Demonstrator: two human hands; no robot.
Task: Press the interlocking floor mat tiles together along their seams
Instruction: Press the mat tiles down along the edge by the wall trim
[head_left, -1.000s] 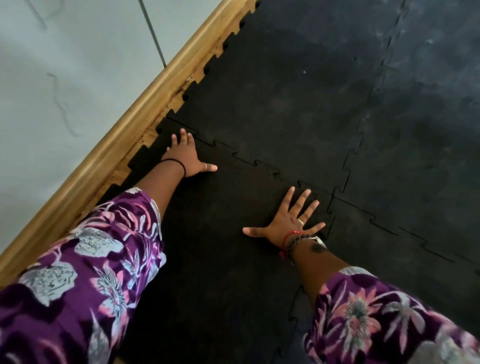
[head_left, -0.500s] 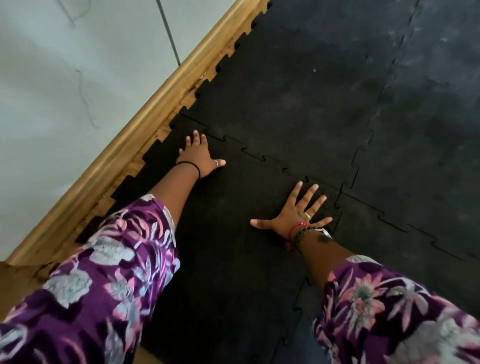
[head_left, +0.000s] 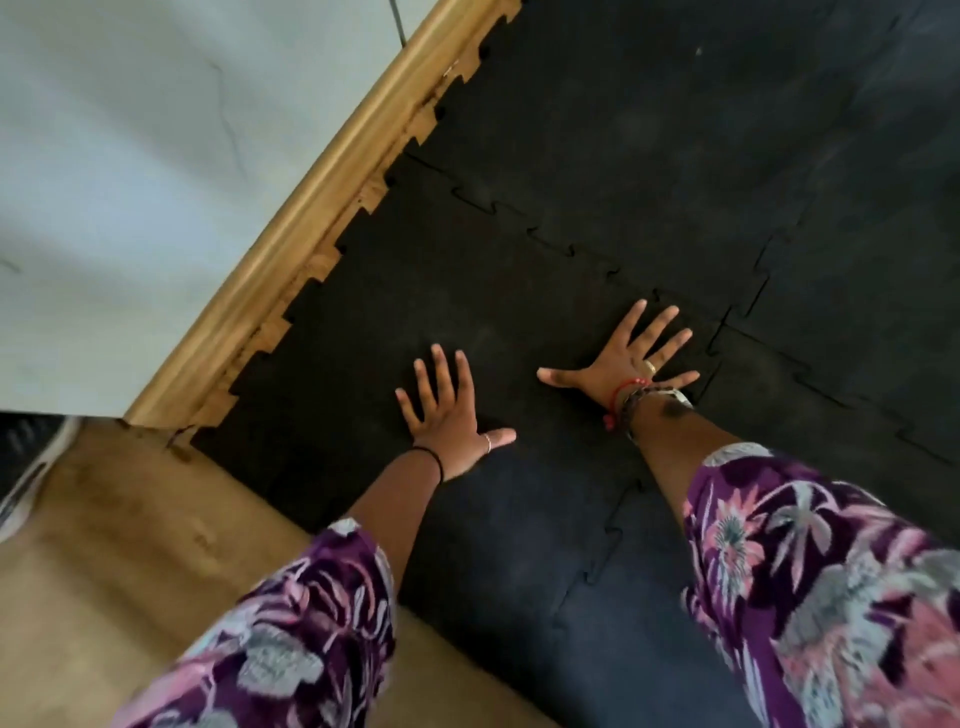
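Note:
Black interlocking floor mat tiles cover the floor. The near tile (head_left: 363, 322) lies under both hands and meets the far tile (head_left: 649, 130) at a jagged seam (head_left: 550, 239). My left hand (head_left: 449, 413) lies flat in the middle of the near tile, fingers spread. My right hand (head_left: 631, 358) presses flat with spread fingers just short of the corner where the seams cross (head_left: 722, 317). Another seam (head_left: 613, 530) runs toward me under my right forearm. Neither hand holds anything.
A wooden skirting board (head_left: 311, 208) runs along the white wall (head_left: 130, 156) on the left, with the mat's toothed edge against it. Bare tan floor (head_left: 130, 545) lies at the lower left. A dark ribbed object with a white edge (head_left: 26, 457) shows at the far left.
My left hand has pulled back from the seam by the skirting board to the middle of the near tile. My right hand stays near the seam corner. The view has shifted, showing bare floor.

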